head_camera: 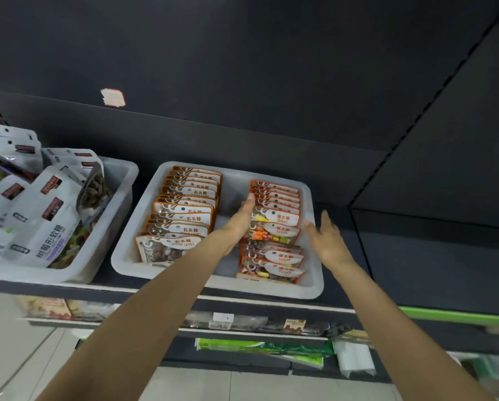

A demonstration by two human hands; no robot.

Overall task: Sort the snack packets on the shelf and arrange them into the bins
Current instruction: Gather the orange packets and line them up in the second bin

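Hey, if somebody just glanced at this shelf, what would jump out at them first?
Two bare arms reaching up to a white bin mid-shelf, holding two neat rows of orange-edged packets: stone candy left, sugar right. The left hand lies flat against the sugar row; the right hand hovers open beside it. Far left, another bin overflows with jumbled white bags.

You've got two overlapping rows of orange-edged packets point(272, 227) in the white middle bin point(314, 285), and a loose heap of grey-white packets point(37, 215) in the left bin point(120, 180).
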